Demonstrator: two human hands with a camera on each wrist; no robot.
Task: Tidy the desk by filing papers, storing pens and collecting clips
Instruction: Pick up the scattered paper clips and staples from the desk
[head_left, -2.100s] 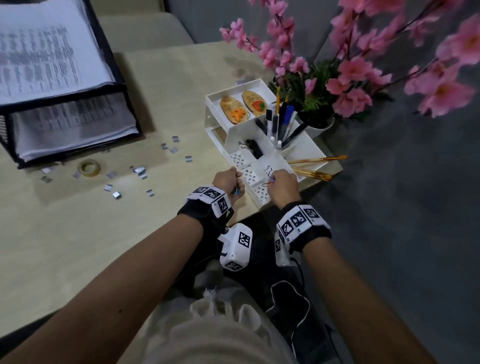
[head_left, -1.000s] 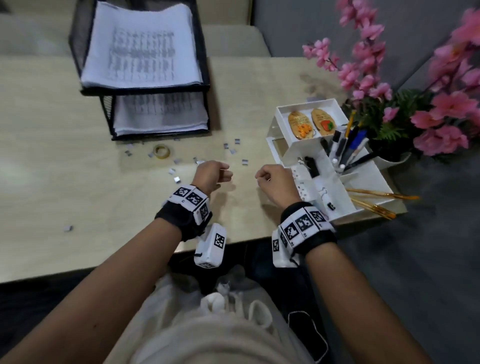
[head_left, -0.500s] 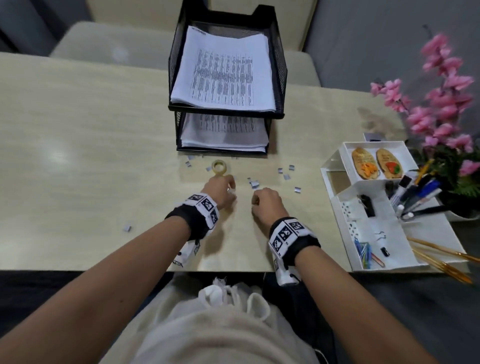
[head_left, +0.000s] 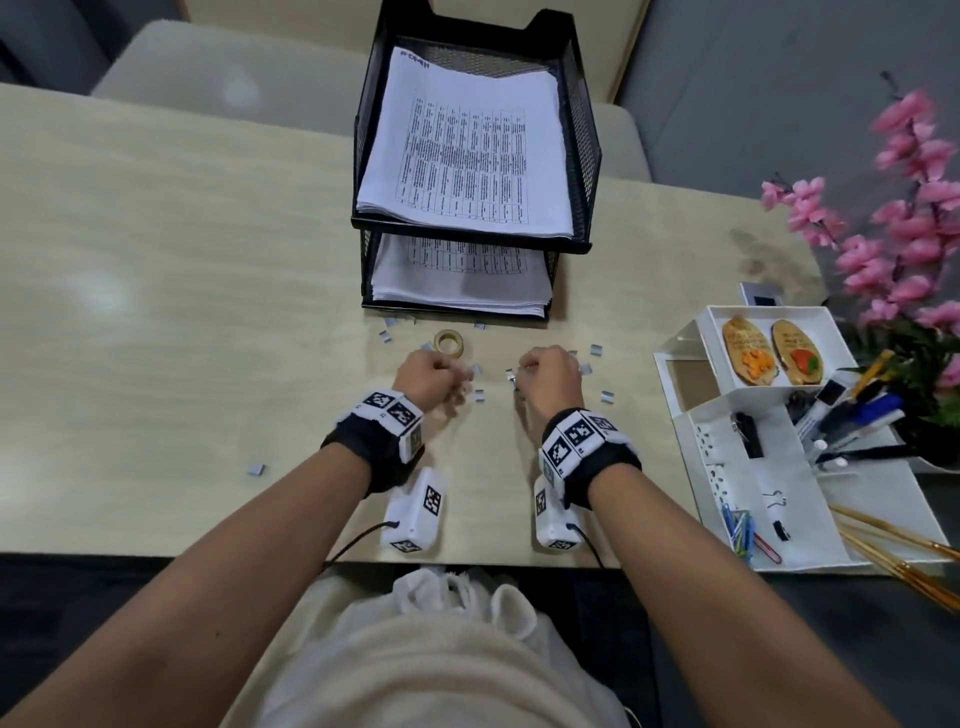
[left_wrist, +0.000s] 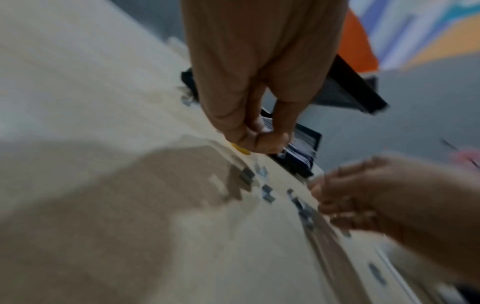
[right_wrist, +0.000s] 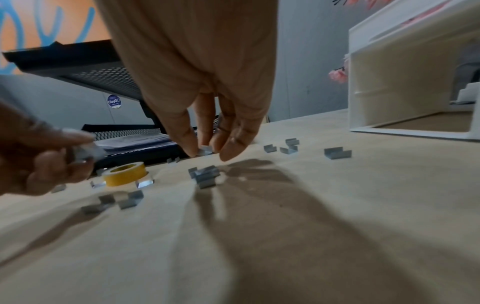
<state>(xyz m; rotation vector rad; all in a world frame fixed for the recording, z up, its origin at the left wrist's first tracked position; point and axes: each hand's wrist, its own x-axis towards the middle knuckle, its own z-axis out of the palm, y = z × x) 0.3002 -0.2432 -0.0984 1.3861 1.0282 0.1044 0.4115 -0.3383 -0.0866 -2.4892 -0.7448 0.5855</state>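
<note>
Black mesh two-tier paper tray behind small grey metal clips scattered on pale wooden desk; white plastic desk organiser right of them.

Round blue sticker reading "ClayGO" on the grey wall; printed sheets' text too small to read

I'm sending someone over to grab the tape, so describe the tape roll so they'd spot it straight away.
Find the black mesh paper tray at the back of the desk. Just in front of its lower tier lies the tape roll, beyond the left hand. It is the only yellowish ring among the small grey metal clips.
</note>
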